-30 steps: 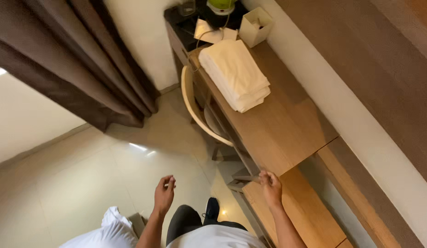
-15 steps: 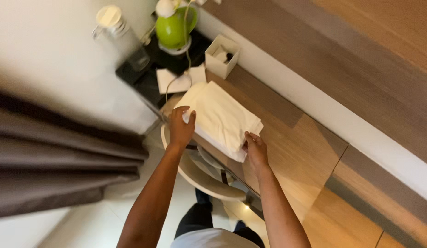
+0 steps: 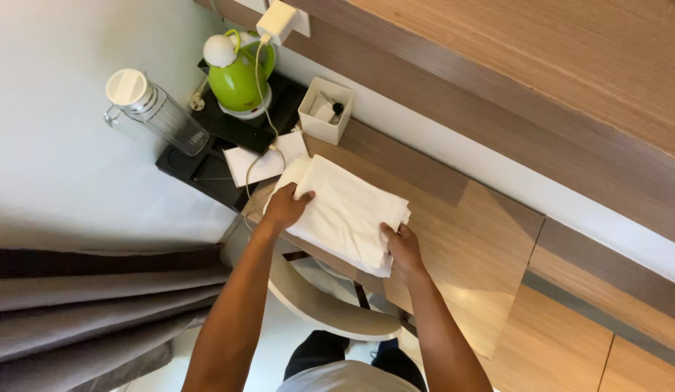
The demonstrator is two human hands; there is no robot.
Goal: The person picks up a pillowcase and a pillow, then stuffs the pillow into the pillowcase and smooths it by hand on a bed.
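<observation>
Wooden desk (image 3: 468, 239) by grey curtain (image 3: 98, 305), left hand (image 3: 285, 208) and right hand (image 3: 403, 247) fingers closed on folded white towel (image 3: 348, 210)

You can see a green kettle (image 3: 239, 76) on a black tray (image 3: 196, 170). A clear bottle (image 3: 154, 110) with a white cap lies just beside the kettle. A dark phone (image 3: 239, 133) rests on the tray, with a white cable (image 3: 259, 87) running up to a charger (image 3: 278, 19). A little white box (image 3: 325, 110) sits on the wooden desk (image 3: 468, 247). A chair (image 3: 315, 308) stands under the desk. Grey curtains (image 3: 90, 305) hang on your left.
</observation>
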